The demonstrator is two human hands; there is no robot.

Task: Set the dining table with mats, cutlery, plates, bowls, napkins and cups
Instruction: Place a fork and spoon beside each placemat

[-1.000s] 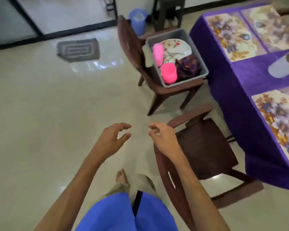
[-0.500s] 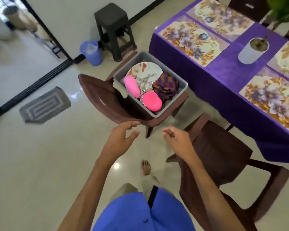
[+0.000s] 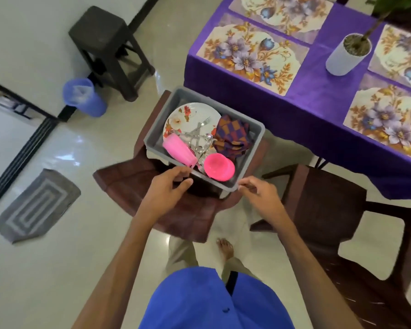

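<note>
Left hand (image 3: pixel 165 189) at the near rim of the grey tub (image 3: pixel 157 129), fingers loosely curved and parted, thumb and forefinger apart, nothing held; contact with the rim not clear. Right hand (image 3: pixel 259 194) at the tub's near right corner, fingers loosely bent, fingertips just at the rim, nothing gripped. Inside the tub: floral plate (image 3: pixel 190 115) at the back, cutlery (image 3: pixel 198 136) heaped across it, pink cup (image 3: pixel 179 149) lying on its side at the left, pink bowls (image 3: pixel 218 166) nearest the hands, checked napkins (image 3: pixel 231 135) at the right; tub resting on a brown chair (image 3: pixel 152 184) just beside the table (image 3: pixel 318 100). On the purple cloth, floral mats (image 3: pixel 249 54) laid flat; white plant pot (image 3: pixel 348 54) between them. Second brown chair (image 3: pixel 330 210) at the right.
</note>
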